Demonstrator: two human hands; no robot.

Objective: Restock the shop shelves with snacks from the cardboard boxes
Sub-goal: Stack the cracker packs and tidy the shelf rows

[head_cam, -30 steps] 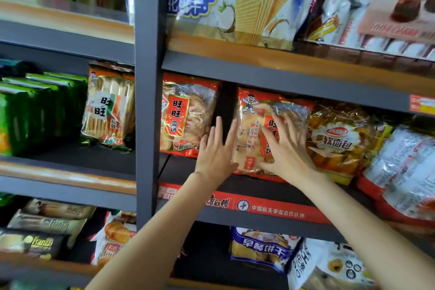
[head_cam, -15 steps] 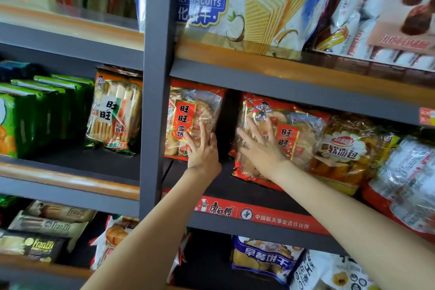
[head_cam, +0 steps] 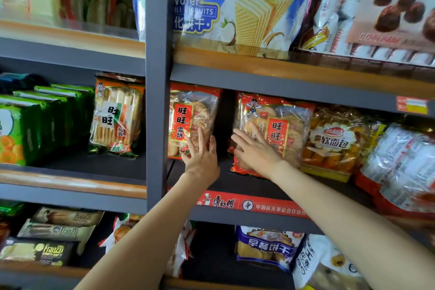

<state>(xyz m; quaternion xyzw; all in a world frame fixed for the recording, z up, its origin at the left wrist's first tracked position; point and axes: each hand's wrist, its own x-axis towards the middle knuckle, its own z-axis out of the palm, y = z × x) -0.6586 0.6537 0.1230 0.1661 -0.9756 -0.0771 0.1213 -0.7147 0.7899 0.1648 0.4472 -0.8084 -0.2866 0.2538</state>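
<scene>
Two red rice-cracker bags stand upright on the dark middle shelf [head_cam: 235, 183]. My left hand [head_cam: 202, 158] lies with straight fingers against the lower right of the left cracker bag [head_cam: 188, 115]. My right hand [head_cam: 256, 150] presses flat on the lower left front of the right cracker bag [head_cam: 282, 125]. A dark gap separates the two bags. No cardboard box is in view.
A soft-bread bag [head_cam: 332, 141] and white-red packs [head_cam: 400, 162] stand to the right. Left bay holds a stick-cracker bag [head_cam: 115, 117] and green packs [head_cam: 28, 129]. A wafer bag [head_cam: 235, 9] sits on the shelf above. A grey upright post [head_cam: 156, 101] divides the bays.
My left hand moved from the right bag's edge to the left bag. My right hand slid down and left on the right bag, which now stands more upright.
</scene>
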